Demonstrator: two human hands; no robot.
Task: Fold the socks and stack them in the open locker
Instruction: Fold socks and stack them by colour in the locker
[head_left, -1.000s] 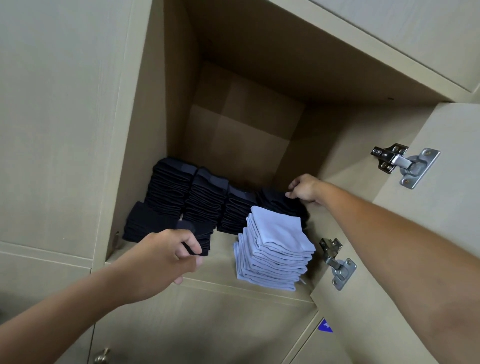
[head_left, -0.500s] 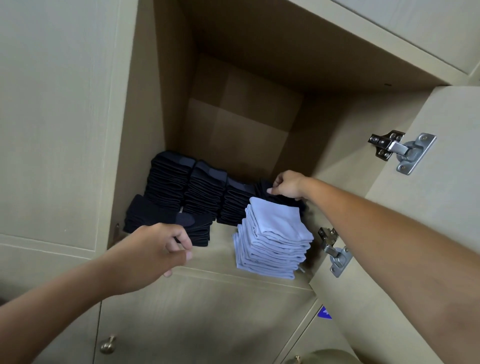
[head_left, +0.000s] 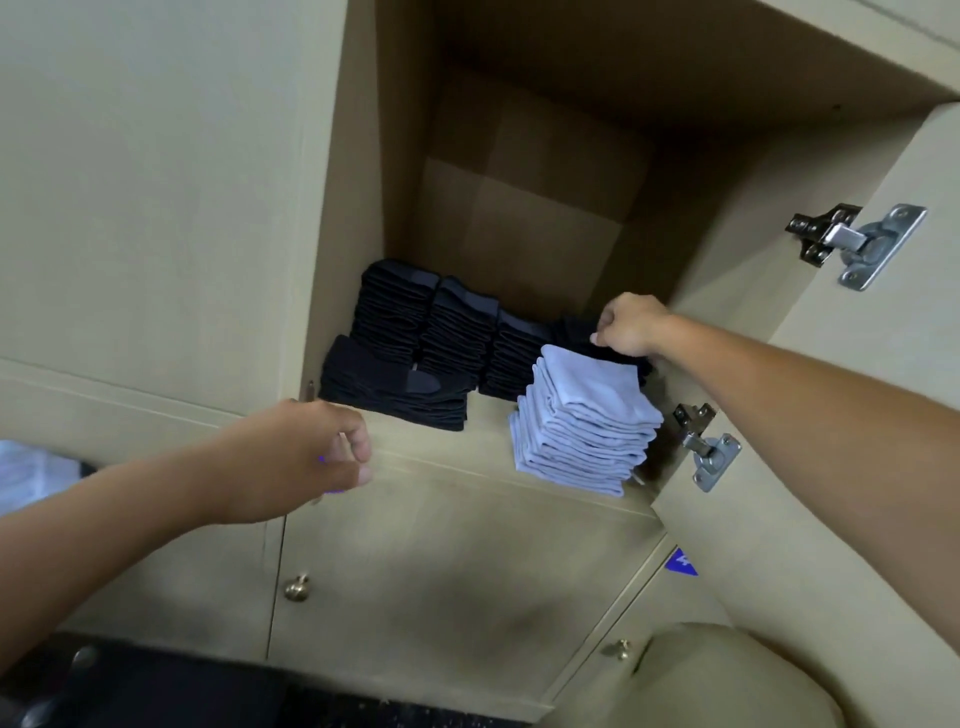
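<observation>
The open locker (head_left: 467, 462) holds folded socks. Three tall black stacks (head_left: 457, 332) line the back, and a fourth black stack (head_left: 571, 332) sits at the back right. A low black stack (head_left: 395, 389) lies at the front left, with a light blue stack (head_left: 587, 415) at the front right. My right hand (head_left: 628, 325) reaches inside behind the blue stack, its fingers curled on the top of the back right black stack. My left hand (head_left: 306, 457) hovers outside the locker's front edge, below the low black stack, with fingers loosely curled and holding nothing.
The locker door (head_left: 831, 415) stands open at the right, with two metal hinges (head_left: 857, 244) on it. Closed doors with brass knobs (head_left: 297, 587) lie below. A white bundle (head_left: 26, 473) shows at the far left and a beige rounded object (head_left: 701, 675) at the bottom right.
My left hand has let go of the low black stack and pulled back out of the locker. My right hand has shifted slightly left on the back right stack.
</observation>
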